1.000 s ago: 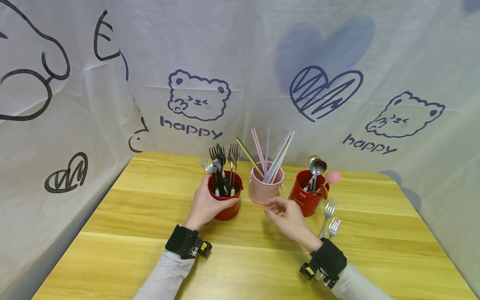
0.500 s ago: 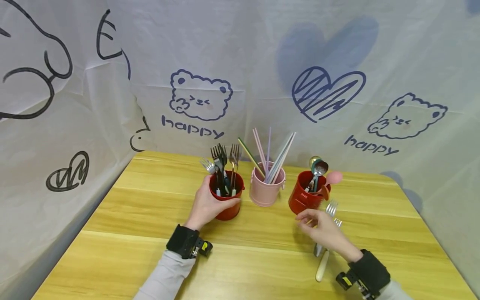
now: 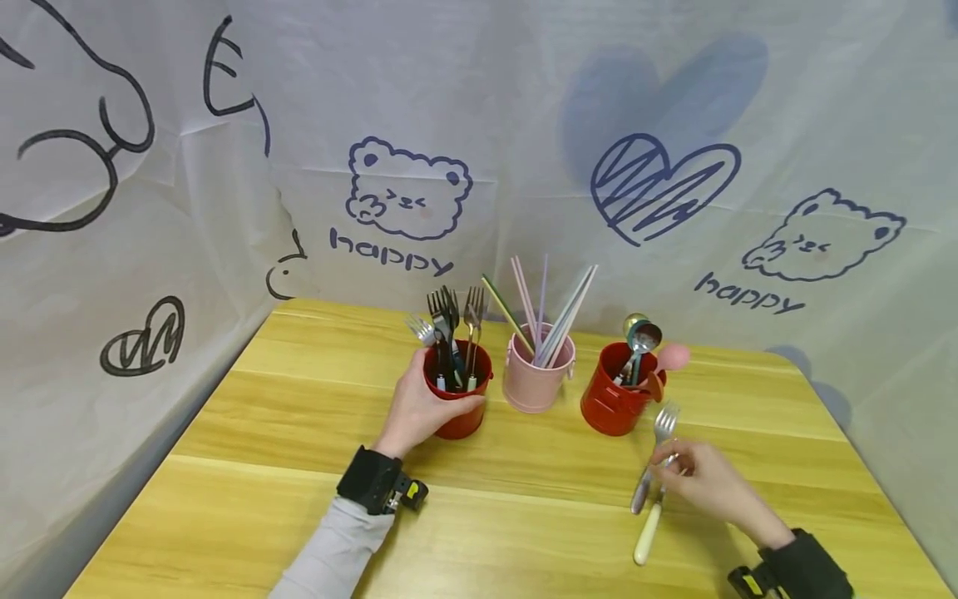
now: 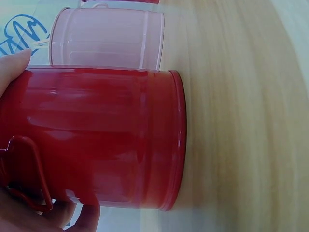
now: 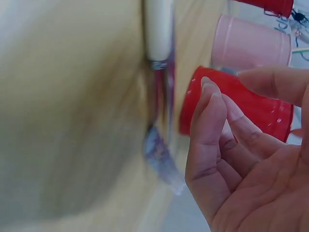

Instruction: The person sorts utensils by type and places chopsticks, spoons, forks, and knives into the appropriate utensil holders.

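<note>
My left hand (image 3: 419,408) grips the left red bucket (image 3: 462,427) from its left side, thumb across the front. Several forks (image 3: 441,320) stand in that bucket, tines up. In the left wrist view the bucket wall (image 4: 106,125) fills the middle, partly hiding my fingers. My right hand (image 3: 702,478) hovers over two forks lying on the table, its fingers loosely bent and nothing between them. One is an all-metal fork (image 3: 664,424); the other has a cream handle (image 3: 648,532). In the right wrist view the cream-handled fork (image 5: 158,38) lies beside my fingers, apart from them.
A pink bucket (image 3: 533,389) with several coloured straw-like sticks (image 3: 565,316) stands between the two red ones. The right red bucket (image 3: 609,408) holds several spoons (image 3: 644,337), including a pink one (image 3: 672,358). A white cloth with drawings hangs behind the wooden table (image 3: 524,532).
My right hand has moved right and toward me, from in front of the pink bucket to over the two forks. My left hand stays on the red bucket. The view has shifted slightly.
</note>
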